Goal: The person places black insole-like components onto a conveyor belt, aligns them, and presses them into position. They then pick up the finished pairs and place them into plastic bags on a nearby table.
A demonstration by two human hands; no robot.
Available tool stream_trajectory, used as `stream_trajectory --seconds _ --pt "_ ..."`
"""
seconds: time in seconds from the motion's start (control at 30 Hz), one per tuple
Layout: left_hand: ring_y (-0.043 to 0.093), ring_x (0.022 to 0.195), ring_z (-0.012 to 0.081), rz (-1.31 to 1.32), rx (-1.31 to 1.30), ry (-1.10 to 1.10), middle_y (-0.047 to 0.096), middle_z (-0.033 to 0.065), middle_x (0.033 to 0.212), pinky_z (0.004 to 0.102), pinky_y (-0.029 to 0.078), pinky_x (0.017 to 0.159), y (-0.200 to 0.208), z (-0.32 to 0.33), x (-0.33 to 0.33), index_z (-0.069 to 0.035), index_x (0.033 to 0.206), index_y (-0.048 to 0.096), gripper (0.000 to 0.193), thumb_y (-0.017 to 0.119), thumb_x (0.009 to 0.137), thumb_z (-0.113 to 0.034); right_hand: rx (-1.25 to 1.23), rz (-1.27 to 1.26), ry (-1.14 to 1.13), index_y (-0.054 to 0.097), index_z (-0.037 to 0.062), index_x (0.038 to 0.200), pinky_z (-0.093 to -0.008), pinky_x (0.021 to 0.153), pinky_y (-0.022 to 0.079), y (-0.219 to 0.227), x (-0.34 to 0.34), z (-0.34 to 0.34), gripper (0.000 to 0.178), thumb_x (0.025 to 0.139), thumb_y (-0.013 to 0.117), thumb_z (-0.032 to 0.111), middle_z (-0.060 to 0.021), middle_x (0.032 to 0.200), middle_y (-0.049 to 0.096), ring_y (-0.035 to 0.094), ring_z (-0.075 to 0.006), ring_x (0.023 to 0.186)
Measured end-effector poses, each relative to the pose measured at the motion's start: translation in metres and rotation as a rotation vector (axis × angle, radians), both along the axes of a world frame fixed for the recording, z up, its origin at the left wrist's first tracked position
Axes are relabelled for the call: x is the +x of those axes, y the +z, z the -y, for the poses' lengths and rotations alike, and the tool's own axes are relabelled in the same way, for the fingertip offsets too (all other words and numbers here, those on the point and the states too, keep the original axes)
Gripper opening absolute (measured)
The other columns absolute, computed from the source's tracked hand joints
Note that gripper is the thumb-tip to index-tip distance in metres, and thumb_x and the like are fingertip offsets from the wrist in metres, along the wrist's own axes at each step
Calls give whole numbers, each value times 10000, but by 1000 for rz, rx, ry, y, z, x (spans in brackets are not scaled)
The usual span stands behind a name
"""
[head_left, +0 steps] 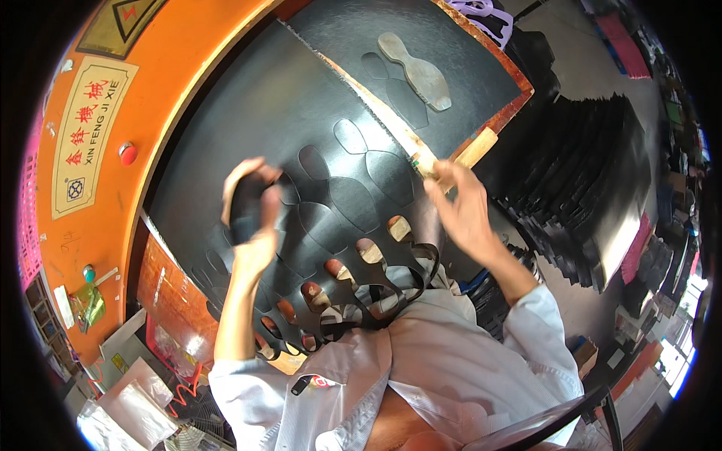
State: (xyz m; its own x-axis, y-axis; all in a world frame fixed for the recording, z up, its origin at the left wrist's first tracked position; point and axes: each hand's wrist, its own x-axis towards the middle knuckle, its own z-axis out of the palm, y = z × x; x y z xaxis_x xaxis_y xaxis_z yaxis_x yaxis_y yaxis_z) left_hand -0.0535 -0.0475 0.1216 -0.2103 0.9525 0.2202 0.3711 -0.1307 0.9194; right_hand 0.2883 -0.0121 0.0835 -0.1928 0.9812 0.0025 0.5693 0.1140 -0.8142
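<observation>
My left hand (259, 199) is closed round a dark, rounded flat piece (247, 203), held above a large black sheet (226, 113). Several sole-shaped outlines (350, 203) are cut into that sheet, close together. At the sheet's right edge, my right hand (462, 207) is slightly blurred; its fingers are loosely bent and apart, beside the end of a pale wooden strip (417, 154). I see nothing held in it. Against my waist hangs the sheet's near edge, a black web (368, 289) with several rounded holes.
An hourglass-shaped metal cutting die (414, 71) lies on the black surface at the far right. On the left stands an orange machine frame (162, 45) with a red button (128, 154). Stacked black sheets (571, 180) fill the right side. Clear plastic bags (135, 398) lie at the lower left.
</observation>
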Motion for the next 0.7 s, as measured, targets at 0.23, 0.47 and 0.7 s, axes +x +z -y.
stream_trajectory --seconds 0.23,0.47,0.7 --pt "582 1217 346 -606 91 -865 615 135 1238 448 446 1091 -54 -105 89 -31 1339 564 762 856 639 -96 -803 -298 187 699 -50 1186 -262 883 523 -47 -2 -52 242 982 688 80 -50 1062 732 665 -98 974" --pt "547 1228 338 -718 163 -924 574 128 1265 456 435 1105 -70 -103 84 -20 1418 524 1014 894 477 -97 -840 -735 212 731 -16 1176 -276 888 494 -73 -4 -52 218 1037 634 119 -2 1028 694 609 -73 990" --pt "573 1273 359 -641 172 -903 602 147 1365 463 483 1123 -61 -107 94 -16 1398 564 760 723 661 75 -837 -536 157 723 -39 1081 -296 883 480 -59 0 -50 457 1091 564 389 -19 1022 685 570 -104 963"
